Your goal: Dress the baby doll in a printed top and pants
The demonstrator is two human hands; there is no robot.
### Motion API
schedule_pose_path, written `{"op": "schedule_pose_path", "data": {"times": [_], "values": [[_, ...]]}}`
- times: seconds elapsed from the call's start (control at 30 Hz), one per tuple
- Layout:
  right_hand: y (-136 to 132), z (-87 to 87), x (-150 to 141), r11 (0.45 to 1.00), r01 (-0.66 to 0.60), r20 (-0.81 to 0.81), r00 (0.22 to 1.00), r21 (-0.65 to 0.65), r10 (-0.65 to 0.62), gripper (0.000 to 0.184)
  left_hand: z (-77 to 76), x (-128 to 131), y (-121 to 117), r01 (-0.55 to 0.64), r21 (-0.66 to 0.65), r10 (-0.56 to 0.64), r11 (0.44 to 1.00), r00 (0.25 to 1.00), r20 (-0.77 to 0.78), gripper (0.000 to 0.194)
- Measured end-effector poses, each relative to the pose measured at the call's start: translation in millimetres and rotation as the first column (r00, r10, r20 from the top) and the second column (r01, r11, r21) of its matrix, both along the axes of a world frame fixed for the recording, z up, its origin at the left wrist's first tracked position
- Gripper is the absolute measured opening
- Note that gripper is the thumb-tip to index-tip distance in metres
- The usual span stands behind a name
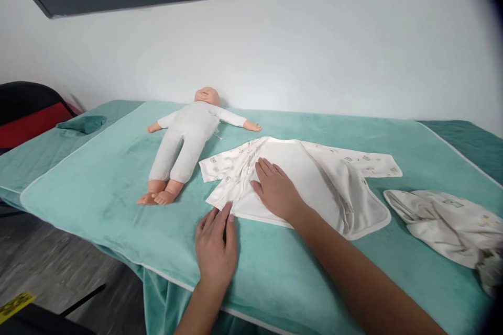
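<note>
A white baby shirt (310,175) with small prints on its sleeves lies spread open on the green sheet, its right front panel folded and creased. My right hand (275,188) rests palm down on the shirt's pale inner side, fingers stretched out. At the shirt's lower left hem is my left hand (217,243), its fingertips touching the edge and its fingers extended over the sheet. A baby doll (192,125) with a white cloth body lies on its back, up and left of the shirt, arms spread.
Another printed cloth piece (444,220) lies crumpled at the right. The green sheet (98,178) covers a padded bed against a white wall (251,57). A red and black chair (31,115) stands at the left. At the lower left is a dark object with a yellow label (15,306).
</note>
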State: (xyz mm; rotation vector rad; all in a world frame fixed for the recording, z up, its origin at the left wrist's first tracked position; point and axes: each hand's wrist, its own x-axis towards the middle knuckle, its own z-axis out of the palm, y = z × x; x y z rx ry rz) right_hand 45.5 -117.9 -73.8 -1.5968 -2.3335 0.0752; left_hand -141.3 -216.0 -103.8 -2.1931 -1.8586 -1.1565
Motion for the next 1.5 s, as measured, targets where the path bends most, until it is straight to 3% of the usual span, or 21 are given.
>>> {"op": "schedule_pose_path", "data": {"times": [0.2,0.37,0.53,0.77,1.0,1.1,1.2,1.33,1.43,1.5], "values": [[-8,0.4,-1,0.994,0.078,-0.099,0.993,0.079,-0.070,0.050,-1.6,-1,-2,0.013,-0.012,-0.012,1.000,0.997,0.078,0.037],[-6,-0.3,1,0.995,-0.048,-0.092,0.994,0.088,0.056,0.050,-2.4,0,-2,0.006,-0.006,-0.005,1.000,0.997,0.082,0.035],[-5,2.2,3,0.995,-0.087,-0.077,0.993,0.040,0.089,0.054,-3.5,-1,-3,-0.023,-0.038,0.026,0.999,0.995,0.096,0.031],[-19,7.2,-1,0.987,-0.160,0.001,0.987,0.004,0.160,0.066,0.7,-1,-3,-0.013,0.014,0.011,1.000,0.992,0.123,0.029],[-40,14.5,-1,0.952,-0.305,-0.171,0.938,0.008,0.302,0.052,2.7,2,-5,-0.009,0.052,0.002,0.999,0.990,0.138,0.024],[-47,16.1,4,0.945,-0.325,-0.316,0.901,-0.036,0.297,0.046,2.3,-3,-7,0.019,0.003,-0.019,1.000,0.985,0.174,0.022],[-51,18.8,12,0.943,-0.296,-0.549,0.818,-0.149,0.171,0.040,15.4,-22,-7,0.047,-0.042,-0.035,0.998,0.968,0.248,0.020],[-37,31.7,15,0.950,-0.174,-0.749,0.657,-0.261,-0.085,0.038,55.2,-70,9,-0.047,0.094,0.028,0.994,0.979,0.201,0.022],[2,44.9,0,0.959,-0.105,-0.814,0.557,-0.264,-0.163,0.032,80.5,-114,43,-0.129,0.107,0.112,0.986,0.982,0.153,0.028],[41,50.1,-21,0.971,-0.065,-0.841,0.515,-0.231,-0.166,0.030,86.4,-141,74,-0.154,0.016,0.150,0.988,0.979,0.136,0.038]]}}
